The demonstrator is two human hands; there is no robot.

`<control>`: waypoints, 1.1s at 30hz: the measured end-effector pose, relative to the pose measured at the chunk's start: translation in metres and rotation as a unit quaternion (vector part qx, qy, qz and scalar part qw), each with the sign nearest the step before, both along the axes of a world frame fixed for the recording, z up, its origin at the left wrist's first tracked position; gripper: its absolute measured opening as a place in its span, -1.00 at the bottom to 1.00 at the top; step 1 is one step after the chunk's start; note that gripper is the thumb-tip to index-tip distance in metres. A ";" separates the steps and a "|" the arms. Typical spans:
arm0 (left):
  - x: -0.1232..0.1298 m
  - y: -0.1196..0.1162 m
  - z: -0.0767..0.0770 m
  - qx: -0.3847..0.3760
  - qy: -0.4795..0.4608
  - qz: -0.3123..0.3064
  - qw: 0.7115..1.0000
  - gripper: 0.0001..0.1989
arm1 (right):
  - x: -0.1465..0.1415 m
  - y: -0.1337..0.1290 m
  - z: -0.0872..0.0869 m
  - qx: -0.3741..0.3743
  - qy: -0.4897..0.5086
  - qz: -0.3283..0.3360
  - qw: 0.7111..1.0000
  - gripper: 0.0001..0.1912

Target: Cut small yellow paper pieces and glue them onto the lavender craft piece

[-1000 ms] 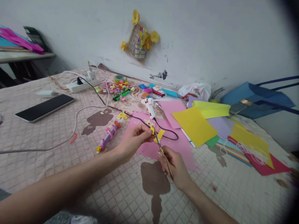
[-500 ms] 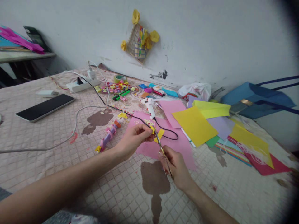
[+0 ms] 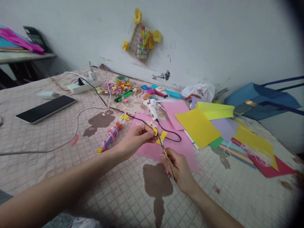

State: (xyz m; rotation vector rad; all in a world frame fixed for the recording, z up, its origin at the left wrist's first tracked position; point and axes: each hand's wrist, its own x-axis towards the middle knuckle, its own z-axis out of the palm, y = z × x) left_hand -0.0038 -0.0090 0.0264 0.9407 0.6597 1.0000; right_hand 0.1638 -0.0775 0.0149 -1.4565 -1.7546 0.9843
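My left hand (image 3: 140, 136) pinches a small yellow piece of paper (image 3: 155, 131) between thumb and fingertips. My right hand (image 3: 179, 166) is closed around slim scissors (image 3: 162, 146), seen nearly edge-on. Their tip reaches up to the yellow piece, but whether the blades are apart I cannot tell. Just beyond the blades lies a yellow paper strip (image 3: 163, 136). Both hands are over a pink sheet (image 3: 187, 155) on the table. A white glue gun (image 3: 152, 110) rests behind them. Left of my left hand lies a purple stick (image 3: 110, 140) wrapped with pink, orange and yellow bits.
Coloured paper sheets (image 3: 198, 128) spread to the right, beside a blue bag (image 3: 261, 99). A phone (image 3: 47, 108) and a power strip (image 3: 83, 86) occupy the left. Small paper pieces (image 3: 114, 89), tape (image 3: 122, 79) and a green cutter (image 3: 123, 96) are farther back. The black cord (image 3: 140, 119) passes near my left hand.
Almost nothing differs. The view shifts very slightly, and both hands keep their grip and place over the pink sheet.
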 end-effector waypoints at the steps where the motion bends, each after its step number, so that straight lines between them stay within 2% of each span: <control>1: -0.001 0.000 0.001 0.000 0.001 -0.003 1.000 -0.84 | 0.000 0.000 0.001 0.001 0.001 0.000 1.000 -0.65; 9: -0.004 0.004 0.003 0.002 0.002 -0.018 1.000 -0.84 | 0.000 -0.002 0.001 -0.008 0.005 -0.001 1.000 -0.64; 15: -0.010 0.011 0.003 0.020 0.025 -0.066 0.997 -0.85 | 0.001 -0.001 0.000 -0.021 0.018 0.004 1.000 -0.65; 24: -0.016 0.015 0.003 0.036 0.027 -0.093 0.995 -0.87 | 0.001 -0.002 0.002 -0.052 0.060 -0.001 0.997 -0.63; 27: -0.014 0.013 0.003 0.027 0.015 -0.085 0.996 -0.85 | 0.000 -0.003 0.004 -0.083 0.100 0.006 0.991 -0.62; 33: -0.003 0.002 0.004 -0.017 0.002 -0.022 1.000 -0.84 | -0.006 -0.003 0.009 -0.098 0.125 0.011 0.987 -0.59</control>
